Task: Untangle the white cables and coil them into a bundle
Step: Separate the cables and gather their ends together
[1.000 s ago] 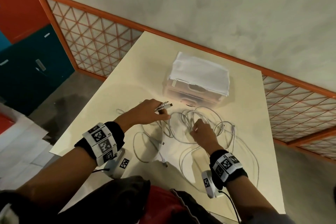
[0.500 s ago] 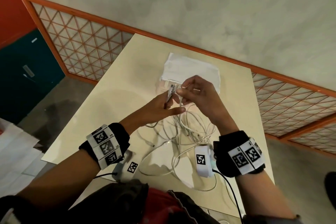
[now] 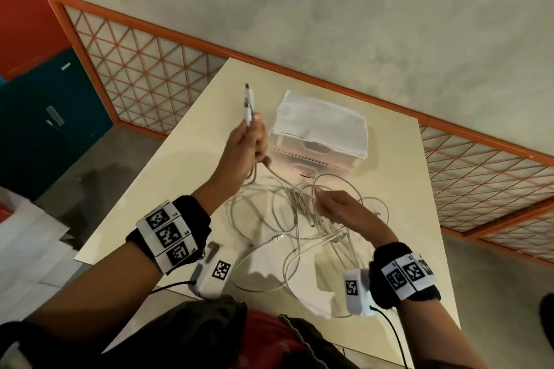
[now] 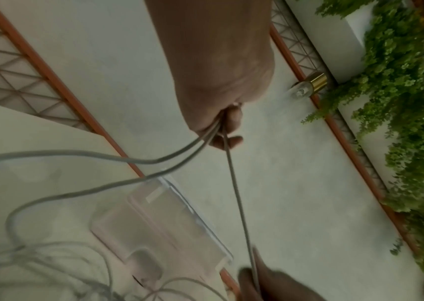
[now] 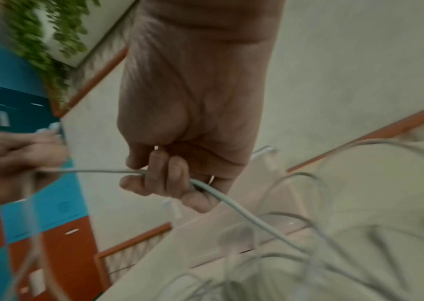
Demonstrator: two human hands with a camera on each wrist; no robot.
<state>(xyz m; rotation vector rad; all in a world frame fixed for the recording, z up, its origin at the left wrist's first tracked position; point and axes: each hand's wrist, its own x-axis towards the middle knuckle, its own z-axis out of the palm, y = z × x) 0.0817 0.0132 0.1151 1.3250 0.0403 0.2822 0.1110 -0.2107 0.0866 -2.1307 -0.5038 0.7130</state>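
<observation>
White cables [image 3: 287, 219] lie mostly in a loose tangle on the tabletop [image 3: 168, 177], in front of a clear plastic box [image 3: 320, 141] with folded cloth on top. The left hand [image 3: 245, 150] is raised, its grip curled round several strands, with the plug ends [image 3: 248, 105] sticking up above the fingers, probably to keep the ends together as the start of the bundle. The right hand [image 3: 338, 210], low over the tangle, has its grip closed on one strand that runs taut between the hands, likely to draw it free of the loops.
</observation>
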